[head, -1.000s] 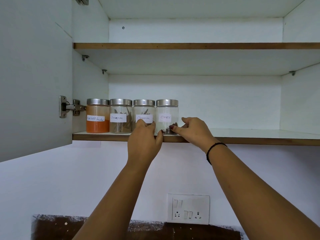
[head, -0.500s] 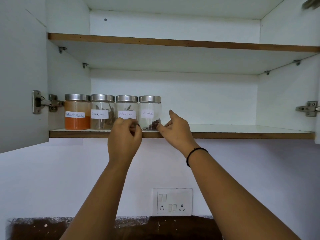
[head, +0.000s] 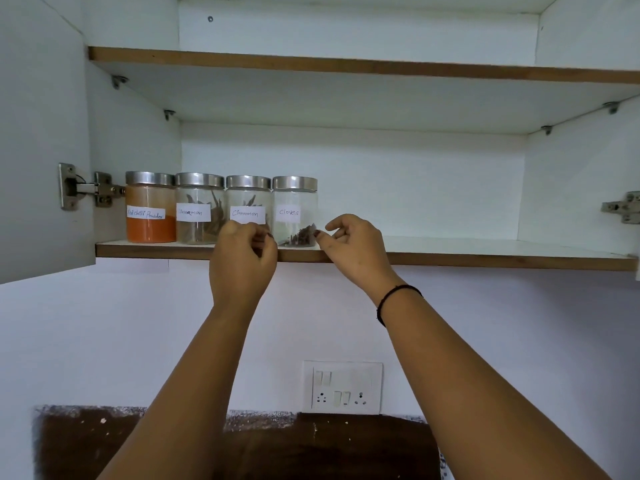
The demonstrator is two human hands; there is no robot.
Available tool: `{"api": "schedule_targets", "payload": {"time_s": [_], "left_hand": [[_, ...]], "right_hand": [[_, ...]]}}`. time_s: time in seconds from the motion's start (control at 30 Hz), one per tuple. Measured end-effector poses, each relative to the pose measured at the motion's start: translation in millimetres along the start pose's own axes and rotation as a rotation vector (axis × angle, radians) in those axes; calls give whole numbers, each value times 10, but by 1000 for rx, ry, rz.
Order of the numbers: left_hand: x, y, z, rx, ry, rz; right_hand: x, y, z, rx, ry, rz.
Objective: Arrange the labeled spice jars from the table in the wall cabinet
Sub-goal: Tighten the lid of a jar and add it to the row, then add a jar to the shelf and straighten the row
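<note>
Neither hand has hold of a jar, as far as the head view shows. The left hand (head: 242, 265) is curled almost to a fist at the front edge of the lower shelf (head: 485, 249), before the bottom of the second cinnamon jar (head: 248, 195). Nothing is seen between its fingers, and its back hides whether a fingertip touches the glass. The right hand (head: 356, 251) is loosely curled and holds nothing. Its forefinger tip is just beside the lower right side of the cloves jar (head: 294, 202); whether it touches, I cannot tell.

The cloves jar stands upright, its long axis vertical, last on the right in a row of four. The red chilli powder jar (head: 150, 206) stands near the left wall, then the first cinnamon jar (head: 199, 202), then the second. The cloves jar lies between the two hands, a little above and behind them, and the right hand is nearer.

To the right of it the shelf surface is open up to the right wall, so I judge that further jars go there, brought in from the front. The jars stand near the front edge, so a pull toward the person could tip one off. The upper shelf (head: 346, 65) is well above the lids.
</note>
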State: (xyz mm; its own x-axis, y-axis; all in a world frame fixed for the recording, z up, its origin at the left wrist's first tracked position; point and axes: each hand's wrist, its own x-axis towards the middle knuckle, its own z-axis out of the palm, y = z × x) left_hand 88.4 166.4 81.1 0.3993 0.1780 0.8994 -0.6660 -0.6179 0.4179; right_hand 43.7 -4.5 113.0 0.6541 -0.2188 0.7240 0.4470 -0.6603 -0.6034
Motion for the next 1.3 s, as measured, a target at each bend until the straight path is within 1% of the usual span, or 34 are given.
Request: {"api": "schedule_targets", "payload": {"time_s": [0.07, 0.13, 0.2, 0.27, 0.3, 0.33, 0.4, 0.5, 0.63, 0.83, 1.07, 1.2, 1.3], "left_hand": [[-1, 11, -24, -1, -19, 23], [18, 33, -54, -20, -39, 6], [72, 73, -110, -118, -74, -104], [144, 152, -200, -263, -119, -248], [158, 192, -258, -313, -123, -290], [135, 235, -322, -346, -126, -307], [-24, 372, -439, -417, -156, -298], [-449, 594, -481, -509, -227, -305], [-1019, 804, -354, -558, -339, -324], [-1627, 1079, -231, -609, -453, -347], [-2274, 1137, -146, -706, -518, -491], [-2669, 1097, -51, -750, -618, -540], [-2923, 1072, 2, -764, -697, -525]], "right_hand": [[-20, 10, -19, 31, -9, -7], [-39, -13, -41, 33, -21, -12], [-51, -57, -122, 41, -77, -1], [-128, -92, -299, 199, -164, 34], [-203, -93, -413, 266, -178, 19], [-295, -82, -528, 282, -157, -26], [-517, -29, -739, 274, -98, -113], [-887, 71, -919, 368, -106, -136], [-1289, 230, -975, 395, -111, -151], [-1817, 591, -988, 406, -97, -65], [-2386, 1013, -1064, 478, -94, 30], [-2694, 1213, -1122, 460, -92, 89], [-2892, 1325, -1175, 452, -119, 114]]}}
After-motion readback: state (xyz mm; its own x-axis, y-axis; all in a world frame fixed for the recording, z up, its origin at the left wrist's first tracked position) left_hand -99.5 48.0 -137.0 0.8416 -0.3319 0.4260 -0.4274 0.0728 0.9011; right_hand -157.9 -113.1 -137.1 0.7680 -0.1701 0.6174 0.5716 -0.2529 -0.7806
